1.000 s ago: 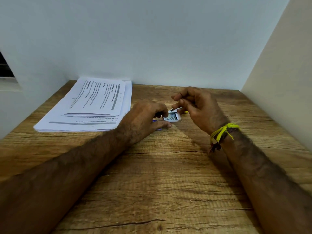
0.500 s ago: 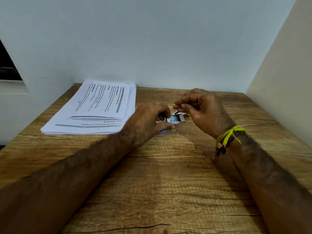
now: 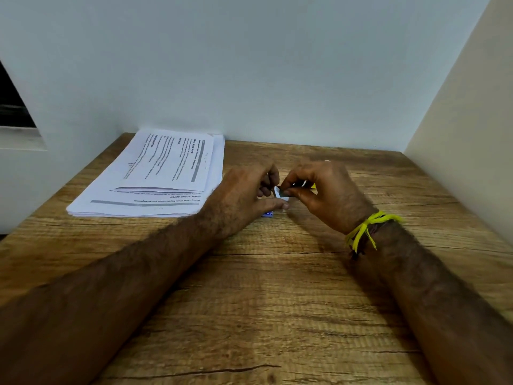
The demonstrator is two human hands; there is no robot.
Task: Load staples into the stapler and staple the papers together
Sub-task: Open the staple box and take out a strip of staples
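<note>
A small white and blue staple box (image 3: 281,196) lies on the wooden table (image 3: 277,287) between my hands. My left hand (image 3: 244,195) grips the box from the left, thumb along its near side. My right hand (image 3: 322,190) pinches the box's open end with thumb and forefinger. A bit of yellow (image 3: 313,186) shows behind my right fingers; what it belongs to is hidden. A stack of printed papers (image 3: 163,176) lies at the back left against the wall. No stapler can be made out.
A white wall (image 3: 249,79) closes the back of the table and a cream panel (image 3: 472,134) closes the right side. A yellow thread band (image 3: 366,229) is tied on my right wrist. A window ledge (image 3: 19,134) shows at far left.
My right hand has moved left and down onto the box's open end. My left hand keeps its hold on the box. The view has shifted slightly.
</note>
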